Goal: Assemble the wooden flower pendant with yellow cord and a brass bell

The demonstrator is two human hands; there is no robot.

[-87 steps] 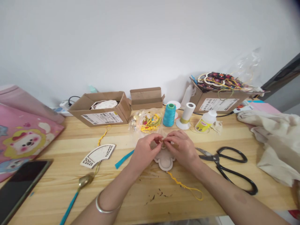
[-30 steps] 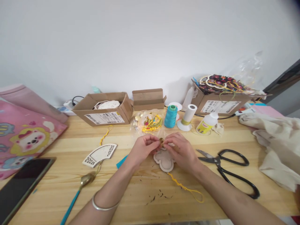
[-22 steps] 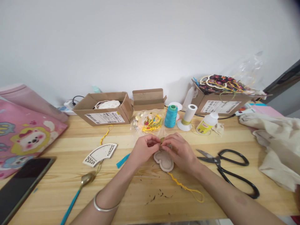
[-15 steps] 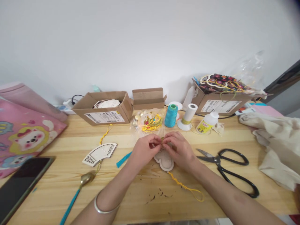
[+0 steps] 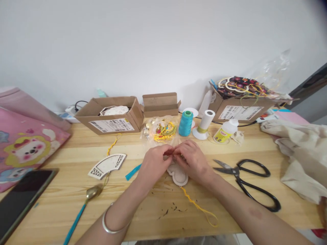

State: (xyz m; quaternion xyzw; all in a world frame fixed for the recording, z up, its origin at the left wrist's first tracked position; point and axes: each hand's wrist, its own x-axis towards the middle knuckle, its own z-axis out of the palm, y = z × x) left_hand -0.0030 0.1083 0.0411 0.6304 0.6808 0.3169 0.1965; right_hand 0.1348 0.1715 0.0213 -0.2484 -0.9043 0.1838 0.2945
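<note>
My left hand (image 5: 156, 162) and my right hand (image 5: 192, 160) meet at mid-table, the fingertips of both pinched together. Whatever sits between them is too small and covered to make out. Below my right fingers lies a pale scalloped wooden pendant (image 5: 180, 175), its upper part hidden by my hands. From its lower edge a yellow braided cord (image 5: 195, 202) trails across the wood. A blue tassel (image 5: 133, 172) pokes out beside my left wrist, its far end covered.
Black-handled scissors (image 5: 237, 173) lie open at right. A fan-shaped wooden pendant (image 5: 107, 166) with a gold bell (image 5: 92, 192) and blue tassel lies left. Behind stand a cardboard box (image 5: 109, 115), a bag of yellow cords (image 5: 163, 131), blue thread (image 5: 186, 124) and a glue bottle (image 5: 226, 132).
My fingertips have drawn closer together, and the small golden bit that showed between them is now hidden. The whole view has shifted slightly.
</note>
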